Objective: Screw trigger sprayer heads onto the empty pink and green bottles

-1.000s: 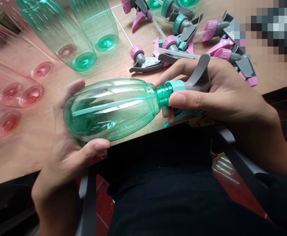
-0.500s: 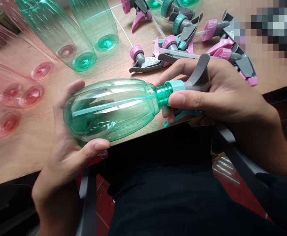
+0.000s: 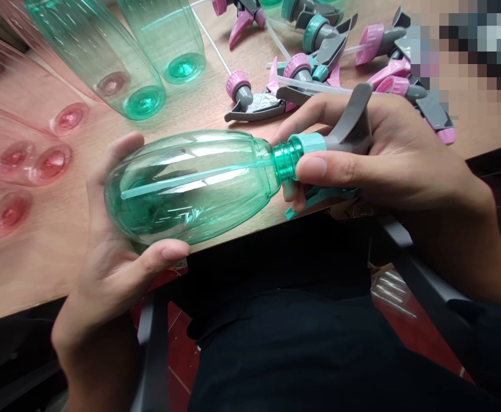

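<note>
A clear green bottle point(image 3: 207, 212) lies sideways between my hands, its neck to the right. My left hand point(image 3: 117, 252) is wrapped round the base end, with the thumb along the near side. My right hand point(image 3: 388, 143) grips a trigger spray head point(image 3: 351, 123), grey with a turquoise collar, between thumb and fingers. The collar sits at the bottle's mouth, and several threads of the neck show below it. Its dip tube point(image 3: 190, 178) runs inside the bottle. Part of the spray head is hidden behind my right hand.
Several pink bottles point(image 3: 8, 214) and green bottles point(image 3: 143, 103) stand on the wooden table point(image 3: 31, 274) at the left. Loose spray heads point(image 3: 254, 106), with pink or teal parts, lie at the back right. The table's front edge runs under the held bottle. A blurred patch covers the upper right.
The bottle and left hand have shifted slightly left and up in view. The spray head has moved a little right, and its grey end is slightly higher.
</note>
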`<state>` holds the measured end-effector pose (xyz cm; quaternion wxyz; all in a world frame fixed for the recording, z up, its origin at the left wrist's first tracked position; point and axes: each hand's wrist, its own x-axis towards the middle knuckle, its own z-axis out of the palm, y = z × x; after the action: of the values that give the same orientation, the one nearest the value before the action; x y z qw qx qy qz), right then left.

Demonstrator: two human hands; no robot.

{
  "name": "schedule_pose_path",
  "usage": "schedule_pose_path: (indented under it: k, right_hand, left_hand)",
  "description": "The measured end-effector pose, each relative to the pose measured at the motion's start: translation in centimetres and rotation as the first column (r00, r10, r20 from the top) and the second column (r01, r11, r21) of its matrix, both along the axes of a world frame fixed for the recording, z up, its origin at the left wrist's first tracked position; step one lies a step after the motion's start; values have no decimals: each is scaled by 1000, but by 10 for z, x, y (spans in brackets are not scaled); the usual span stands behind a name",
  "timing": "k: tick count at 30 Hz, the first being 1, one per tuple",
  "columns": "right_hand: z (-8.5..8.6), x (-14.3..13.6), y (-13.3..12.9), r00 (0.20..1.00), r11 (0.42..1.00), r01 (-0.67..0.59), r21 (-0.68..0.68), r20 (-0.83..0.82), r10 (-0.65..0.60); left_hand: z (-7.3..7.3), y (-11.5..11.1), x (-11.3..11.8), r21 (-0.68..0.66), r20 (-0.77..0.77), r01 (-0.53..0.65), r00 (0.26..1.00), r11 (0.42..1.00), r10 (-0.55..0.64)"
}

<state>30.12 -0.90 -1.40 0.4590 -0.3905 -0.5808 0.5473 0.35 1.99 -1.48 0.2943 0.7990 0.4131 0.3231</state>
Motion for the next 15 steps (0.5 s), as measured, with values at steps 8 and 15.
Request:
schedule_pose_path:
  k: [8,15]
  right_hand:
    - [-4,-1,3,999,1000,14,19,-40,-13]
    - [-6,-3,4,999,998,37,56,-36,-35]
  left_hand:
    - [-15,25,-20,106,52,161,985,981,-167]
    - [-11,14,-8,67,114,132,984,989,-139]
